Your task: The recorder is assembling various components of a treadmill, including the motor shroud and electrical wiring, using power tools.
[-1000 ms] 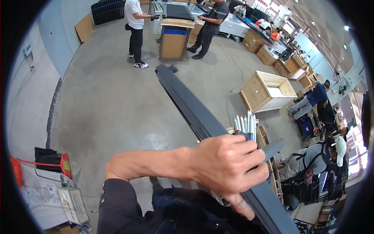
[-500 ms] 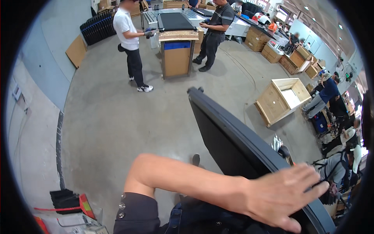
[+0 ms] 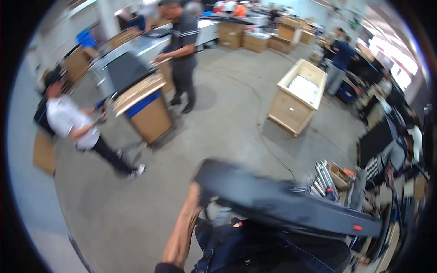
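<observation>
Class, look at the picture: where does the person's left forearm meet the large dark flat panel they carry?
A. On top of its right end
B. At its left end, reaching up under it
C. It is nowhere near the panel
B: the bare left forearm rises from the lower edge to the left end of the dark panel; the hand itself is hidden beneath it.

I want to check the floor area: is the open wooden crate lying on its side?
No, the open wooden crate stands upright on the concrete floor, its open top facing up.
</observation>
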Action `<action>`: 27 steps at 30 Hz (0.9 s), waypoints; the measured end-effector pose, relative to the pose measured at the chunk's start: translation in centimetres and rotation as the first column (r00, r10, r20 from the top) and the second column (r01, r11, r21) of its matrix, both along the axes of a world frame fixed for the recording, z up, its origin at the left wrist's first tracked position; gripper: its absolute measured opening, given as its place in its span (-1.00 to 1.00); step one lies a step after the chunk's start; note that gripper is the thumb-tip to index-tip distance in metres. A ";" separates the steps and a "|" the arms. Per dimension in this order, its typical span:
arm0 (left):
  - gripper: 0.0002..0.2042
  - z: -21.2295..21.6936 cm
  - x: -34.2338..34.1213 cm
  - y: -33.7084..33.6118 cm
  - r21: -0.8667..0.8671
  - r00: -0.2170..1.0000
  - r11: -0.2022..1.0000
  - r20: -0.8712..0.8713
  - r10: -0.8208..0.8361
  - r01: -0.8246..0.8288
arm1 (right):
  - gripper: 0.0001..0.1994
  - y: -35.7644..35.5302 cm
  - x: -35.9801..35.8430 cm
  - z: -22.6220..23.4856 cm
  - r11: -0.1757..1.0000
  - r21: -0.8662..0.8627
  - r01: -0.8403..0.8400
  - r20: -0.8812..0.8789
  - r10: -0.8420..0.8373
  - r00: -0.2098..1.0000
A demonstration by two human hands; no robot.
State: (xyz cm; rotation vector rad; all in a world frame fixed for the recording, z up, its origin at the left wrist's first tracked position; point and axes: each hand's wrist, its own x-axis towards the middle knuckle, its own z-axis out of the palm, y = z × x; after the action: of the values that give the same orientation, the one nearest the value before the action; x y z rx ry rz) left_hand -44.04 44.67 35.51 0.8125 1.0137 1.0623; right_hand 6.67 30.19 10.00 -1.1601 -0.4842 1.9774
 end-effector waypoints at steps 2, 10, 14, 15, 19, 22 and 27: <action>-0.41 -5.2 -4.6 4.4 -0.017 0.957 0.996 0.277 -0.083 0.091 | -0.47 0.2 -3.1 -1.2 0.990 0.008 0.141 0.036 -0.141 0.989; -0.44 -21.6 -28.6 13.5 -0.316 0.113 0.948 0.944 0.309 0.048 | -0.50 13.1 -16.8 -1.8 0.985 -0.097 0.145 0.257 -0.116 0.959; -0.42 -15.6 -39.7 17.0 -0.345 0.622 0.932 0.756 0.204 0.113 | -0.61 24.0 -23.3 -4.3 0.914 -0.116 0.388 0.233 -0.355 0.906; -0.39 -15.9 -42.3 18.1 -0.142 0.797 0.989 0.602 0.051 0.044 | -0.66 27.3 -26.5 -4.0 0.931 -0.151 0.333 0.152 -0.311 0.938; -0.40 -16.2 -51.0 22.4 -0.017 0.844 0.996 0.530 0.084 -0.089 | -0.70 43.0 -33.7 -8.9 0.996 -0.075 -0.051 0.502 0.082 0.861; -0.42 -16.5 -51.9 19.9 -0.031 0.828 0.949 0.480 0.288 -0.312 | -0.62 49.8 -39.9 -8.2 0.977 0.023 -0.212 0.441 0.180 0.879; -0.42 -18.1 -56.3 22.3 0.115 0.877 0.912 0.345 0.335 -0.394 | -0.62 66.7 -50.5 -10.7 0.888 0.161 -0.431 0.337 0.361 0.870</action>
State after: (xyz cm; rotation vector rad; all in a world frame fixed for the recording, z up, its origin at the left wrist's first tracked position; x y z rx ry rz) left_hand -100.35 67.01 17.44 0.5750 0.8157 1.5785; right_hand -43.83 96.91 -0.72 -1.2893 -1.1669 2.0165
